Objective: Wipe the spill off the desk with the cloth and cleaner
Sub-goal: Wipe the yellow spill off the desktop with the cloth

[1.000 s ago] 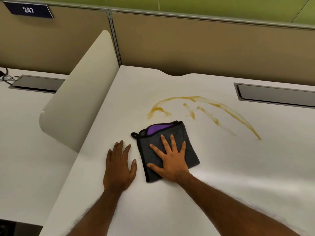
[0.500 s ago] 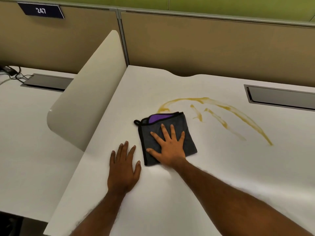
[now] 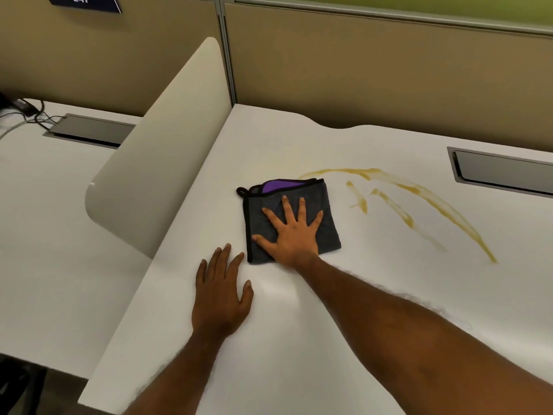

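Note:
A folded grey cloth (image 3: pixel 327 202) with black trim and a purple inner layer lies on the white desk (image 3: pixel 299 339). My right hand (image 3: pixel 294 232) presses flat on it, fingers spread. The cloth's far edge covers the left end of a yellow-brown spill (image 3: pixel 419 194), whose streaks arc to the right across the desk. My left hand (image 3: pixel 223 292) rests flat on the bare desk just left of and nearer than the cloth, holding nothing. No cleaner bottle is in view.
A cream curved divider panel (image 3: pixel 161 163) rises along the desk's left edge. Tan partition walls (image 3: pixel 374 73) stand behind. A grey cable hatch (image 3: pixel 502 172) is set in the desk at the right. The neighbouring desk at left has another hatch (image 3: pixel 89 131) and cables (image 3: pixel 27 113).
My right hand has pushed the cloth away from me, over the left end of the spill. The left hand stays flat on the desk.

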A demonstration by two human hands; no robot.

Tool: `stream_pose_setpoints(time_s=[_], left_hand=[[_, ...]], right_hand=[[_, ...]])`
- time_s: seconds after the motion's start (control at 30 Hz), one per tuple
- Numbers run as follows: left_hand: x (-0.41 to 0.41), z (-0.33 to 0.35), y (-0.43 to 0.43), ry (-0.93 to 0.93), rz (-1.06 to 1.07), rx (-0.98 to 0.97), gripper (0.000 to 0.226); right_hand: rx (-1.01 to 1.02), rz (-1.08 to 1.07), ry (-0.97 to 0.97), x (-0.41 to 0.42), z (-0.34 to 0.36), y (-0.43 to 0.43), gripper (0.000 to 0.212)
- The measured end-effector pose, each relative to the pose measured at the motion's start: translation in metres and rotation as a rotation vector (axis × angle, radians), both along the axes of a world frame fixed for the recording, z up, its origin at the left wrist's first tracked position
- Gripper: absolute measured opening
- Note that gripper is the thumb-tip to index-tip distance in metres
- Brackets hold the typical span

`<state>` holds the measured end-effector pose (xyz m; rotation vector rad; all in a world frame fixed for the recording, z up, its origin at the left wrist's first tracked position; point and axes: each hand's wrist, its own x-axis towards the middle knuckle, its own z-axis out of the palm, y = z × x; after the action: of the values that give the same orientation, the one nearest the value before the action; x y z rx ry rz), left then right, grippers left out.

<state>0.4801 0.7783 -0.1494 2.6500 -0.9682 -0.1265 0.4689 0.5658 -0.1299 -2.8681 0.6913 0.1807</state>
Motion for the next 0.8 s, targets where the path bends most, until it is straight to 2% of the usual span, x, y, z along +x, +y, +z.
stream_pose_setpoints(time_s=[0.4,0.63,0.8], left_hand=[[0.007,0.001,0.0,0.017,0.003,-0.024,0.061],[0.049,0.002,-0.032,-0.025,-0.067,-0.012,0.063],[0.073,0.003,-0.06,-0.003,-0.071,0.025,0.069]], right_hand=[[0.013,0.025,-0.023,-0.07,0.001,0.017,0.077],[0.0,0.042,-0.022,-0.019,0.002,-0.016,0.079],[0.027,-0.128,-0.017,0.014,0.003,-0.048,0.08]])
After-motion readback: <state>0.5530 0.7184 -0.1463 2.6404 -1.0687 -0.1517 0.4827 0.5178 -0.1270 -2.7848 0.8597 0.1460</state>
